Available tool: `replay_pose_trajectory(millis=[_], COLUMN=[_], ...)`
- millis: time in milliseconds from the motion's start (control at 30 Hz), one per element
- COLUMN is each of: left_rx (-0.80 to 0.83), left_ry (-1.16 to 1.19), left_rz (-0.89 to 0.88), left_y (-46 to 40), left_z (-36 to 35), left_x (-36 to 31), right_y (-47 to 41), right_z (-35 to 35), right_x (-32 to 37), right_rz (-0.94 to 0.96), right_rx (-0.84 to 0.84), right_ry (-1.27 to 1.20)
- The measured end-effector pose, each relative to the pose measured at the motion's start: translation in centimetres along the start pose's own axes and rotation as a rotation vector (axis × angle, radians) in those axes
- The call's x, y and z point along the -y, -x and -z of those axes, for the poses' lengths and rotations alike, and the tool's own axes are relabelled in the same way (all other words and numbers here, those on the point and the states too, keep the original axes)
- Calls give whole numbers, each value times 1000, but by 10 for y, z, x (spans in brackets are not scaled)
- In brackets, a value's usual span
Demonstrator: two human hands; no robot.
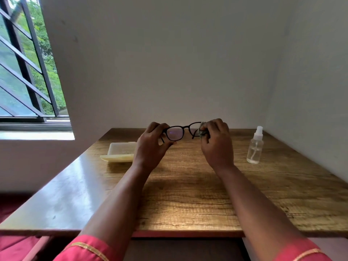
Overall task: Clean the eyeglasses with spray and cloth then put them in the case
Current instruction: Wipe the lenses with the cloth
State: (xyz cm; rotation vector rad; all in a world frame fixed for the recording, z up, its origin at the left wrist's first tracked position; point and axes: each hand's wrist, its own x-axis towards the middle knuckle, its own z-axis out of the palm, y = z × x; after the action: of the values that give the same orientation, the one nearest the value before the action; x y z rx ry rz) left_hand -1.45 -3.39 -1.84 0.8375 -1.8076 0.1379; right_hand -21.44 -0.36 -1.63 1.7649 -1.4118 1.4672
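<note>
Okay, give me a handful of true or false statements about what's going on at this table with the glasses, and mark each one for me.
1. The left hand holds the eyeglasses above the table. True.
2. The right hand holds the spray bottle. False: it presses a cloth on one lens; the spray bottle stands alone on the table, to the right.
3. The case lies open on the table, to the left. True.
4. The eyeglasses are already in the case. False: they are held up in both hands.
5. The spray bottle lies on its side. False: it stands upright.
</note>
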Motion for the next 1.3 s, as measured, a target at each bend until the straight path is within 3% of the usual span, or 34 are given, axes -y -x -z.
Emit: replay_pose_trajectory(millis=[200, 433, 533, 700, 967, 1200, 1300], left_rx=[7, 47, -2, 10, 57, 13, 14], left_ry=[-7, 0, 7, -5, -9, -5, -10], left_rz=[4, -33, -4, -17, -39, -9, -12], left_y=[0, 1, 0, 0, 0, 0, 0], left_z=[0, -1, 0, 1, -1, 1, 2], left_x=[2, -4, -1, 1, -3, 1, 1], right_y=[1, -2, 0, 2, -1, 2, 1], right_z=[-2, -1, 1, -1, 0, -1, -3], right_x=[8, 0, 0, 7, 1, 4, 5], right_rz=[127, 1, -11, 124, 9, 67, 49], right_rx=[115, -11, 16, 129, 5, 106, 67], right_ry=[-49, 22, 41, 5, 39, 9, -20])
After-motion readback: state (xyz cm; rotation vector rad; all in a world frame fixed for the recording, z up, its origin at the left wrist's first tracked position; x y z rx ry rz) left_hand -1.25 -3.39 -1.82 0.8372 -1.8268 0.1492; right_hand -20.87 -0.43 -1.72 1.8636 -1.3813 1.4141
